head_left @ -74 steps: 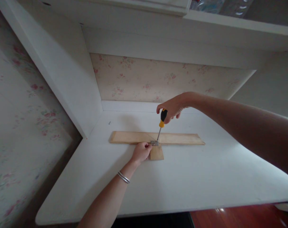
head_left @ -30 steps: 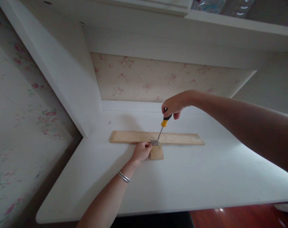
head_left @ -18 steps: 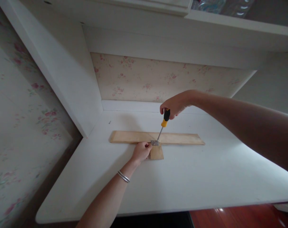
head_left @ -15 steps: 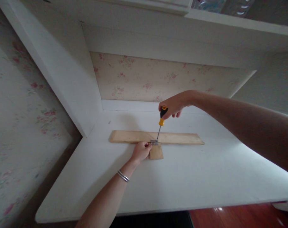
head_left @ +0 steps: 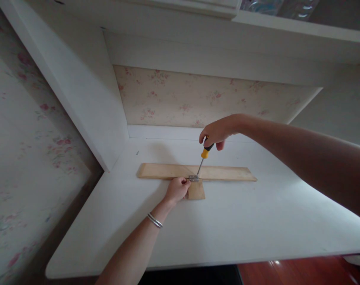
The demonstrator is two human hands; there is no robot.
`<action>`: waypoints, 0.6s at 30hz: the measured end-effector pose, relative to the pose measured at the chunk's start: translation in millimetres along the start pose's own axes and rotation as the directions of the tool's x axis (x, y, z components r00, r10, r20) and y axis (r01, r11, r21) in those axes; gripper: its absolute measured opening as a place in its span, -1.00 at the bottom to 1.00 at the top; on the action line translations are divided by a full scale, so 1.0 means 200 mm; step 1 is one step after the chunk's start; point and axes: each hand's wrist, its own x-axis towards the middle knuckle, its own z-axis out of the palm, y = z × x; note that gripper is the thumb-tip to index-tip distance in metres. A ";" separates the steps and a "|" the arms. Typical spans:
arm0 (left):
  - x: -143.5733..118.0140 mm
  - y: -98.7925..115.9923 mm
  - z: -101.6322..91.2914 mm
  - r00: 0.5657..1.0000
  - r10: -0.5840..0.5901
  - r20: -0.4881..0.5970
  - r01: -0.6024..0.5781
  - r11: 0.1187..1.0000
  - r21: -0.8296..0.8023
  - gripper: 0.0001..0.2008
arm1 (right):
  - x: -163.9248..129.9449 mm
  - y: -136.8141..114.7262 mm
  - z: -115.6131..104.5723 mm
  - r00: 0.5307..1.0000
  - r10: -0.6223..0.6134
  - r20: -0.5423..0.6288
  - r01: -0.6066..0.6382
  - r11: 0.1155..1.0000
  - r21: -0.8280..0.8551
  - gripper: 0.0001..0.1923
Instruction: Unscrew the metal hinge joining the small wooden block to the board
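"Silver metal, that hinge (head_left: 194, 178). Where do you have it?"

"I see it lying over the near edge of the long board (head_left: 162, 171), reaching onto the short board (head_left: 197, 191), which juts toward the wearer. Both boards rest on the white tabletop (head_left: 245, 221)."

"What's just changed?"

"Mostly the right hand (head_left: 217, 132). Half a second ago I had the screwdriver (head_left: 204, 153) more upright with its black grip showing; now the handle leans further right and the palm hides most of it. Its tip stays at the hinge's far right corner. I read that as a twist of the wrist, and nothing seems to have slipped, since the boards haven't shifted."

"And the hold on things?"

"Right fingers are curled round the handle. On the left hand (head_left: 176, 190), thumb and fingertips are pinched together on the hinge's left end, steadying it, I'd judge."

"How does the hinge look?"

"Small and dull, with marks that could be holes or screw heads; I can't tell which. Both boards are pale and yellowish, and the long one's right end is cut at a slant."
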 end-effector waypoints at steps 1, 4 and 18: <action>0.00 0.00 0.00 1.000 0.001 0.002 -0.001 1.000 0.002 -0.70 | 0.00 0.00 0.00 1.000 -0.029 0.002 0.030 0.999 -0.013 -0.51; 0.00 0.00 0.00 1.000 0.003 -0.008 -0.003 1.000 0.016 -0.70 | 0.01 0.01 0.00 1.000 -0.023 0.002 0.023 1.000 -0.010 -0.41; 0.01 0.00 0.01 1.000 0.016 -0.010 -0.016 1.000 0.009 -0.75 | 0.01 0.01 0.00 0.998 0.058 -0.036 -0.060 0.996 -0.064 -0.66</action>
